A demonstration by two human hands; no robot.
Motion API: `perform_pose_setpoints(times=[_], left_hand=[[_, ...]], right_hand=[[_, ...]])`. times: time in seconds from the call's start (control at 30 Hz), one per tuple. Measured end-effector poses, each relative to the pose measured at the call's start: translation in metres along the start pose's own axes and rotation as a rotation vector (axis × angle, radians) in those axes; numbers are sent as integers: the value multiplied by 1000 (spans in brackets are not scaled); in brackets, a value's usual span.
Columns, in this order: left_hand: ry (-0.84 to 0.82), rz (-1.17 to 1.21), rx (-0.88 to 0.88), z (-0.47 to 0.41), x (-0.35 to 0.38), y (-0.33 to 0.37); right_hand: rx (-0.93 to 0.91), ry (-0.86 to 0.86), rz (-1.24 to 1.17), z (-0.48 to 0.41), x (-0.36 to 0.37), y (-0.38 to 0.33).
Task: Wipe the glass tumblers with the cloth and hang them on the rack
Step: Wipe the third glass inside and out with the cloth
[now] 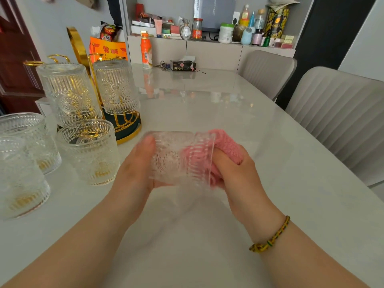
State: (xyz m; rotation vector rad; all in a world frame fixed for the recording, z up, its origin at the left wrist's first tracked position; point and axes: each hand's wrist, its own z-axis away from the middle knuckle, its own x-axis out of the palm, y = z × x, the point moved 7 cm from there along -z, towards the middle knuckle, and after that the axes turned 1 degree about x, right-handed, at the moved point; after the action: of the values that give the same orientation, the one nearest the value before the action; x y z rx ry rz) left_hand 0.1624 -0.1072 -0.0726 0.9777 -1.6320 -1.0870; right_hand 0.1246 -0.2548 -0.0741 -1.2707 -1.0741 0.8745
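My left hand (135,165) holds an embossed glass tumbler (176,161) on its side above the table, mouth facing right. My right hand (234,169) grips a pink cloth (226,146) and pushes part of it into the tumbler's mouth. A gold rack (78,48) on a dark round base stands at the left. Two tumblers (68,92) (116,86) hang upside down on it. Three more tumblers (91,150) (27,140) (18,177) stand upright on the table in front of the rack.
The pale marble table (207,104) stretches ahead. An orange bottle (146,50), keys and a tissue pack (184,65) lie at its far edge. Two grey chairs (336,113) stand on the right. A cluttered shelf (212,28) runs along the back wall.
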Motion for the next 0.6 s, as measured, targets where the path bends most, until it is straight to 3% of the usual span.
perform_pose_setpoints(times=[0.1, 0.27, 0.4, 0.5, 0.6], left_hand=[[-15, -33, 56, -3, -3, 3], [-163, 26, -212, 3, 7, -13], [-213, -52, -324, 9, 8, -18], [-160, -65, -318, 10, 7, -17], [-81, -87, -147, 5, 4, -9]], right_hand=[[125, -147, -115, -1, 10, 15], [-45, 148, 66, -4, -14, 6], [-253, 202, 197, 5, -16, -23], [-235, 194, 226, 3, -16, -21], [-100, 128, 137, -2, -13, -9]])
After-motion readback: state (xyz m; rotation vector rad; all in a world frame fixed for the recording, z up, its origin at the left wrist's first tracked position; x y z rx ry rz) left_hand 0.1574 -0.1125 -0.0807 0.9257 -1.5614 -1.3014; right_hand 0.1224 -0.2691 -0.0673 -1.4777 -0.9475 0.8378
